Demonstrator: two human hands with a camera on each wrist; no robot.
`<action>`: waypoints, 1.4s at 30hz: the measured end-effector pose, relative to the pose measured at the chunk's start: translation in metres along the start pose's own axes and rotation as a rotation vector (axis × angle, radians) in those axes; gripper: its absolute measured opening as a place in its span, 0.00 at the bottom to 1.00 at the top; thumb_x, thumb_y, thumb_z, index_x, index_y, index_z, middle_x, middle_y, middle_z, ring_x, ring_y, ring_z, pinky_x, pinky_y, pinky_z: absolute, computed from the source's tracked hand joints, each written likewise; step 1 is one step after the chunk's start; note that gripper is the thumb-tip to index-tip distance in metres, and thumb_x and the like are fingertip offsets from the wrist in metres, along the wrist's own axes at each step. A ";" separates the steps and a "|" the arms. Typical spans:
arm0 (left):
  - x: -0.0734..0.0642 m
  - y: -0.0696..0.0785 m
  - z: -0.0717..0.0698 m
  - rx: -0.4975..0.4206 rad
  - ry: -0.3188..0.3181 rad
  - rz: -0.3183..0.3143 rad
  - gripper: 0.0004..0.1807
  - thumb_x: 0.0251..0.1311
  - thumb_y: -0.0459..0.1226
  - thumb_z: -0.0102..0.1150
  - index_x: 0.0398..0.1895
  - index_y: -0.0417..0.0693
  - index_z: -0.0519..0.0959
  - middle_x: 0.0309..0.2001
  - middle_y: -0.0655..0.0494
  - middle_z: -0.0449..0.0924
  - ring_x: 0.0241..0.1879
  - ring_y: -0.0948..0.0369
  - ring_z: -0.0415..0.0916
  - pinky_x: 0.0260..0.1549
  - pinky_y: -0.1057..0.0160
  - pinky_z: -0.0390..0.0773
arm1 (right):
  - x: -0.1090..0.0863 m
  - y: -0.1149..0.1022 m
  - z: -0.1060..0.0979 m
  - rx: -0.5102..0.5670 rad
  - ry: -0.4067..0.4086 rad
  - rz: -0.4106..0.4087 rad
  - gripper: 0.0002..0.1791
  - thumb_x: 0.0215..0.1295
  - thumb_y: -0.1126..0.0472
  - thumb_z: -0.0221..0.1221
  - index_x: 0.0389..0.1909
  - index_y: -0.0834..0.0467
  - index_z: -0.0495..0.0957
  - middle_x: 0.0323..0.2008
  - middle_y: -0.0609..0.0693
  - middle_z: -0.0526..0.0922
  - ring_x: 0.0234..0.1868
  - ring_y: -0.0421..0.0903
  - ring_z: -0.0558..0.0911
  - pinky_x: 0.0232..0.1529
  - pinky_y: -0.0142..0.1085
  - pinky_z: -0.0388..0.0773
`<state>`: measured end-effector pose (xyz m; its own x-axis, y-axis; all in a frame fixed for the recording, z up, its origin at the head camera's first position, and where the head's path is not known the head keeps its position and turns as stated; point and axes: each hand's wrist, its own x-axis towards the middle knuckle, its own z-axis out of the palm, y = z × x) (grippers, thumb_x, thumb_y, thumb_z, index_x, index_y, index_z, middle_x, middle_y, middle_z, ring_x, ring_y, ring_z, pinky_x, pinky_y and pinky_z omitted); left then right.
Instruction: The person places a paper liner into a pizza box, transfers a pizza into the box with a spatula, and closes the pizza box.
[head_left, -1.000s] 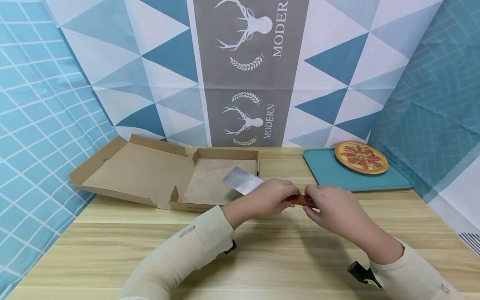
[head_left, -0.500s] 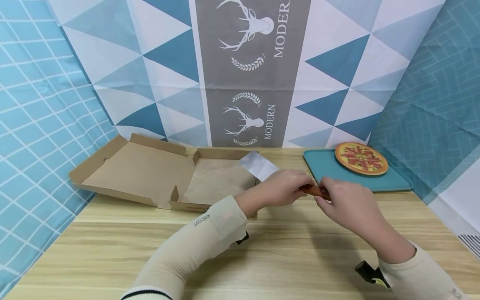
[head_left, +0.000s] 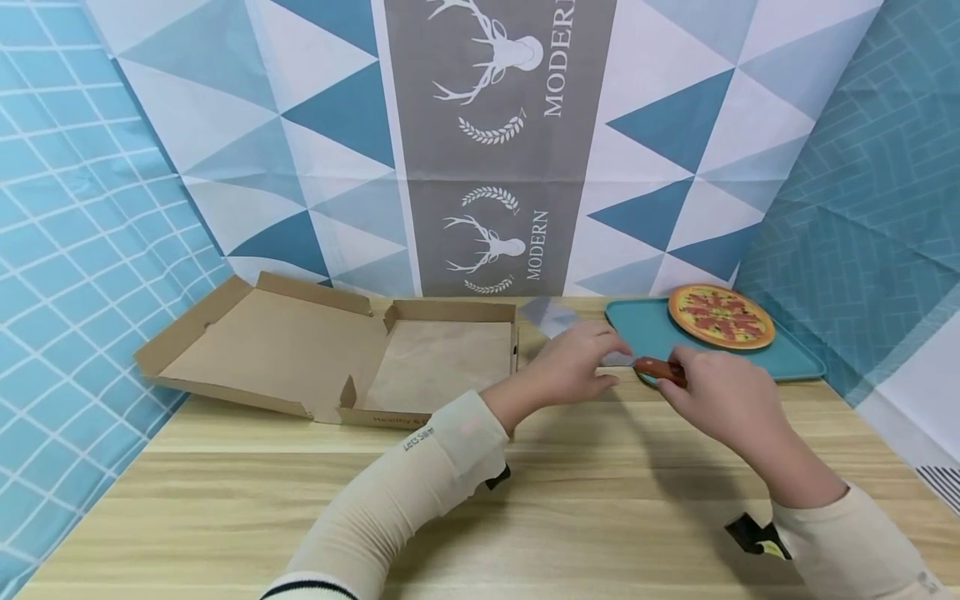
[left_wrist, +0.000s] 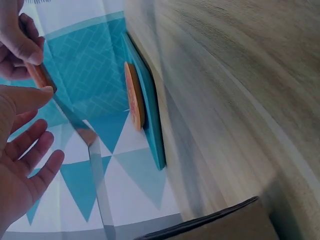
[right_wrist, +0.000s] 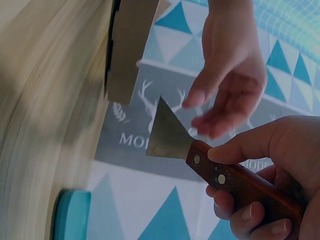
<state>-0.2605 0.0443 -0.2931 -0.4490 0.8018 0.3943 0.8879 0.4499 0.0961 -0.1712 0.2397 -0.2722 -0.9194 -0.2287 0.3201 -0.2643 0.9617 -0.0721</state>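
Note:
My right hand (head_left: 720, 400) grips the brown wooden handle (right_wrist: 240, 182) of a spatula with a flat metal blade (right_wrist: 167, 132). The blade points left across the table in the head view, partly behind my left hand (head_left: 573, 367). That left hand is off the handle, its fingers loosely spread beside the blade's neck; the left wrist view shows a gap between palm and metal. Behind the right hand lies a round pizza (head_left: 722, 315), on a teal tray (head_left: 795, 365). An open cardboard pizza box (head_left: 442, 367) stands left of the hands, lined with brown paper.
The box lid (head_left: 277, 342) is folded back to the left on the wooden table (head_left: 300, 500). Patterned cloth walls (head_left: 495, 150) stand behind and at both sides. The tray sits at the table's back right.
Both hands and the spatula have moved right, so its blade has left the space over the box. My left hand has let go of the handle; the right still holds it.

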 end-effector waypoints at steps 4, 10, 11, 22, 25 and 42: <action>-0.001 -0.002 0.002 -0.016 0.018 -0.048 0.17 0.59 0.40 0.68 0.51 0.47 0.81 0.49 0.56 0.80 0.52 0.61 0.75 0.53 0.71 0.70 | 0.002 0.011 0.001 0.007 -0.031 0.045 0.12 0.60 0.56 0.65 0.29 0.60 0.75 0.14 0.46 0.69 0.14 0.44 0.66 0.13 0.37 0.60; 0.000 -0.001 0.008 -0.047 0.020 -0.139 0.15 0.58 0.41 0.68 0.48 0.48 0.83 0.48 0.58 0.81 0.50 0.63 0.75 0.51 0.72 0.71 | 0.002 0.023 0.002 0.029 -0.069 0.103 0.12 0.61 0.56 0.63 0.27 0.60 0.75 0.14 0.46 0.70 0.14 0.45 0.68 0.13 0.38 0.61; 0.001 -0.001 0.009 -0.064 0.023 -0.153 0.15 0.58 0.40 0.69 0.48 0.48 0.83 0.47 0.58 0.81 0.49 0.63 0.76 0.50 0.72 0.71 | 0.002 0.026 0.002 0.032 -0.071 0.109 0.12 0.61 0.56 0.63 0.26 0.59 0.74 0.14 0.46 0.70 0.14 0.45 0.67 0.13 0.38 0.61; 0.008 -0.003 0.025 -0.285 0.002 -0.370 0.12 0.57 0.39 0.69 0.44 0.47 0.83 0.39 0.59 0.81 0.42 0.64 0.76 0.40 0.75 0.72 | -0.002 0.049 0.003 0.024 -0.089 0.156 0.13 0.62 0.55 0.61 0.23 0.56 0.72 0.16 0.48 0.70 0.17 0.47 0.68 0.15 0.39 0.61; 0.011 -0.006 0.031 -0.381 0.001 -0.435 0.12 0.58 0.39 0.69 0.44 0.47 0.83 0.39 0.60 0.80 0.40 0.66 0.75 0.39 0.75 0.72 | -0.003 0.055 0.002 0.024 -0.116 0.175 0.13 0.62 0.54 0.61 0.23 0.56 0.72 0.16 0.48 0.70 0.18 0.47 0.69 0.16 0.39 0.61; 0.055 -0.007 0.083 -1.202 0.280 -1.134 0.07 0.53 0.21 0.64 0.34 0.35 0.80 0.29 0.48 0.82 0.39 0.46 0.83 0.39 0.53 0.83 | -0.013 0.070 -0.012 0.005 -0.183 0.216 0.19 0.63 0.51 0.60 0.16 0.54 0.70 0.14 0.47 0.67 0.17 0.46 0.67 0.16 0.38 0.60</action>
<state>-0.2998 0.1176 -0.3479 -0.9600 0.1545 -0.2333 -0.2248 0.0706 0.9718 -0.1748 0.3115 -0.2704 -0.9918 -0.0420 0.1209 -0.0572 0.9905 -0.1248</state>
